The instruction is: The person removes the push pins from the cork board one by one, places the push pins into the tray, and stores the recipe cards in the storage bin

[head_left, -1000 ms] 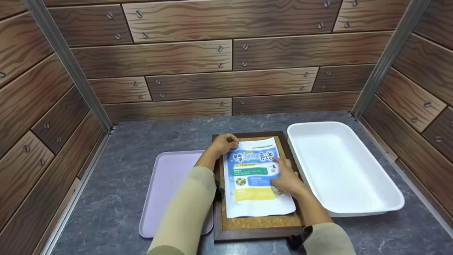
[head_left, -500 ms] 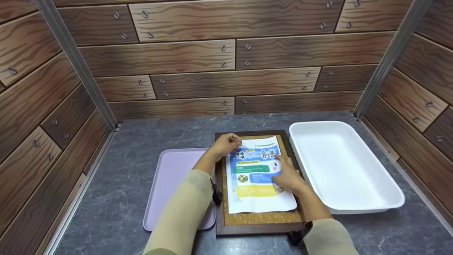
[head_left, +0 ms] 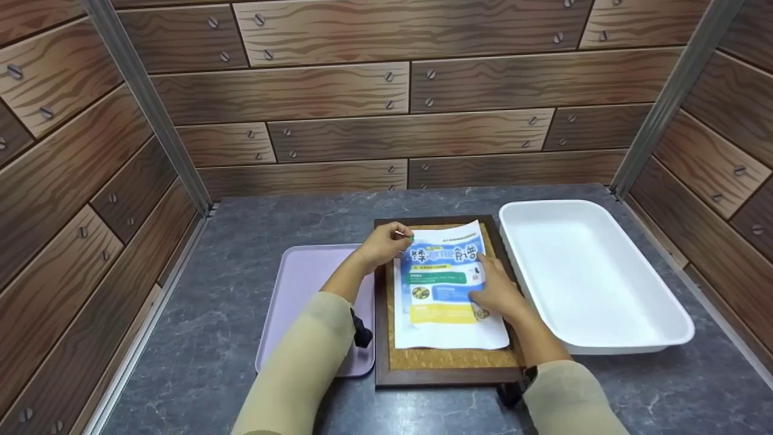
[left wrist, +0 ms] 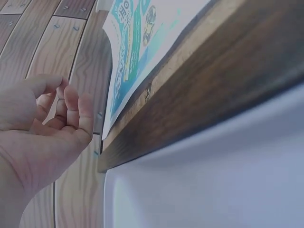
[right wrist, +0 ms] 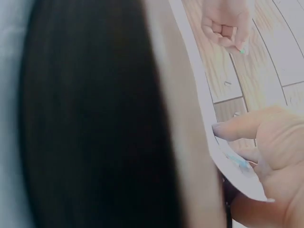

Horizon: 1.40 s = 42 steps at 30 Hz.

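A printed poster [head_left: 444, 278] in blue, green and yellow lies on a brown-framed cork board [head_left: 453, 359]. Its top right corner curls up. My left hand [head_left: 385, 246] is by the poster's upper left corner, pinching a small green push pin [head_left: 412, 238], mostly hidden by the fingers. From the left wrist view, this hand [left wrist: 52, 123] appears raised beside the board, apart from the paper. My right hand [head_left: 500, 291] rests on the poster's right edge, thumb and fingers spread. Up close in the right wrist view, the thumb of that hand [right wrist: 270, 152] touches the paper's curled edge.
A lilac tray [head_left: 305, 284] lies left of the board, partly under my left forearm. To the right, a deep white tub [head_left: 595, 278] stands close to the frame. Wood-patterned walls [head_left: 338, 139] enclose the grey table [head_left: 290, 217] at the back and sides.
The head view has shifted, so everything sits slightly further right and higher. My left hand keeps its pinch near the upper left corner, and my right hand stays on the poster.
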{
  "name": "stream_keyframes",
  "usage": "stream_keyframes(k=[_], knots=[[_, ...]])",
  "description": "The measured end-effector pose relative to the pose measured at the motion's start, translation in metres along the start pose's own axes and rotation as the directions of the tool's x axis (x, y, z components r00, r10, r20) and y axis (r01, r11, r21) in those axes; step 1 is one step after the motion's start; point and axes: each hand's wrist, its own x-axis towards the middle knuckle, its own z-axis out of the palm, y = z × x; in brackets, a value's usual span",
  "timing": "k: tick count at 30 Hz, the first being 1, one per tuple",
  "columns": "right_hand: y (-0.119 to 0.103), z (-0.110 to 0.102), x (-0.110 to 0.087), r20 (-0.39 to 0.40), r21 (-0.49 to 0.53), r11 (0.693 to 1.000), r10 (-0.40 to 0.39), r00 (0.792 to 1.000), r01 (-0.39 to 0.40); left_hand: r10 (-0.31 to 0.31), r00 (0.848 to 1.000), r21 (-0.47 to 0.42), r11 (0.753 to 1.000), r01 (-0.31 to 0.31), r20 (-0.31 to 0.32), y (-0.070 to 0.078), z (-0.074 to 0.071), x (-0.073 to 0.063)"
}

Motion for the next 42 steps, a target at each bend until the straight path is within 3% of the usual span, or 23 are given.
stream_keyframes(k=[5, 11, 21, 33, 42], knots=[[-0.009, -0.008, -0.001, 0.002, -0.019, 0.999, -0.027, 1.0, 0.027, 0.02, 1.0, -0.003, 1.0, -0.02, -0.012, 0.0, -0.004, -0.008], [-0.022, -0.019, -0.006, 0.016, 0.113, 0.993, -0.032, 0.999, 0.03, 0.026, 0.999, 0.024, 0.999, -0.026, -0.021, 0.0, -0.012, -0.025], [-0.032, -0.046, -0.013, 0.097, 0.295, 0.956, -0.029, 0.995, -0.001, 0.024, 0.999, 0.004, 1.0, -0.024, -0.04, 0.0, -0.025, -0.052], [-0.018, -0.086, -0.019, 0.122, 0.332, 0.943, -0.029, 0.992, -0.013, 0.031, 0.998, 0.051, 0.998, -0.028, -0.053, -0.003, -0.043, -0.075], [0.01, -0.123, -0.024, 0.093, 0.329, 0.944, -0.059, 0.994, 0.025, 0.013, 0.998, 0.122, 0.993, -0.007, -0.054, -0.017, -0.056, -0.089]])
